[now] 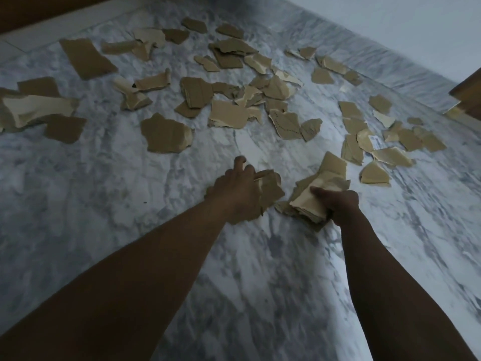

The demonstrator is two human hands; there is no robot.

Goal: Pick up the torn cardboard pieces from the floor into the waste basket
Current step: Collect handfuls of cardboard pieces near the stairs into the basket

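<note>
Several torn brown cardboard pieces [229, 74] lie scattered over the far half of a grey-white marble floor [260, 282]. My left hand [234, 188] rests low on the floor, fingers curled around a dark cardboard piece [270, 188]. To its right, my right hand [338, 204] grips a thick stack of pale cardboard pieces [317, 194], its far end fanning upward. A larger loose piece [166, 134] lies just beyond my left hand. No waste basket is in view.
A pale wall [390, 27] with a marble skirting runs along the far right. A brown wooden edge [468, 92] juts in at the right, and dark wood [39, 11] borders the far left corner.
</note>
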